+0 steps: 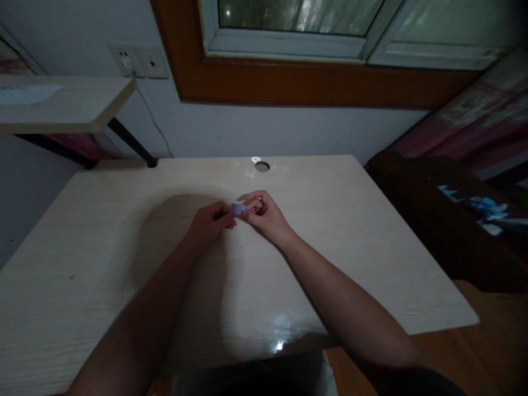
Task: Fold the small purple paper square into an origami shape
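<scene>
A small, flat, pale purple piece (237, 209), paper-like in look, is held between my two hands above the middle of the desk. My left hand (211, 219) pinches its left end between thumb and fingers. At its right end, the thumb and fingertips of my right hand (264, 213) close on it, with the other fingers curled. The fingers cover both ends of the piece, so its full shape is hidden. Any marking on it is too small to make out.
The pale wood-grain desk (330, 231) has a round cable hole (262, 166) near its back edge. A raised shelf (70, 104) with a sheet of paper (28, 94) stands at the back left. A white cable (152, 113) hangs from the wall socket (127, 60). Dark furniture (437, 220) stands at the right.
</scene>
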Tool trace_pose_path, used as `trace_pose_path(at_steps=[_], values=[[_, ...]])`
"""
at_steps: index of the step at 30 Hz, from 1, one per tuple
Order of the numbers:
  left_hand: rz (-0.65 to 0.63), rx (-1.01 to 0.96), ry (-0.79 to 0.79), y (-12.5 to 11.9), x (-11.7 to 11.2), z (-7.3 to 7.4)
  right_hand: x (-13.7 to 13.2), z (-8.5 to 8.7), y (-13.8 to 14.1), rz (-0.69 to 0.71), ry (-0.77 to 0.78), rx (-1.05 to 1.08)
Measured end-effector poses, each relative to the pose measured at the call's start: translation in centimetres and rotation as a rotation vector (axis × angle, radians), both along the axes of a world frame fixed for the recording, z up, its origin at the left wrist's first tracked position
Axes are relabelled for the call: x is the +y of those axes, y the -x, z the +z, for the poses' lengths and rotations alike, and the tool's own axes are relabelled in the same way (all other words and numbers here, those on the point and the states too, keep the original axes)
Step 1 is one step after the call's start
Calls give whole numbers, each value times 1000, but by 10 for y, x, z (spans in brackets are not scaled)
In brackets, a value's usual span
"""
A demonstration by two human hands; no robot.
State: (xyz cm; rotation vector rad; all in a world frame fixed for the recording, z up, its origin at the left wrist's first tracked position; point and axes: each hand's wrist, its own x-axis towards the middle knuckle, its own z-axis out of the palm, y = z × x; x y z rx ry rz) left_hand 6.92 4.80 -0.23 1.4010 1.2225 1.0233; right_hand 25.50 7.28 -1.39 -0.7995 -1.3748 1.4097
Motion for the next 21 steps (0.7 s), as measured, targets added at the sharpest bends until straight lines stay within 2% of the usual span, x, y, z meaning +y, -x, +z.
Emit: trace_pose_path(at_steps=[10, 21], values=[[60, -76, 17, 3, 0, 2, 5, -6, -1, -51, 23, 112], [45, -12, -3, 1, 1, 1, 2, 0, -1, -1, 31, 16]])
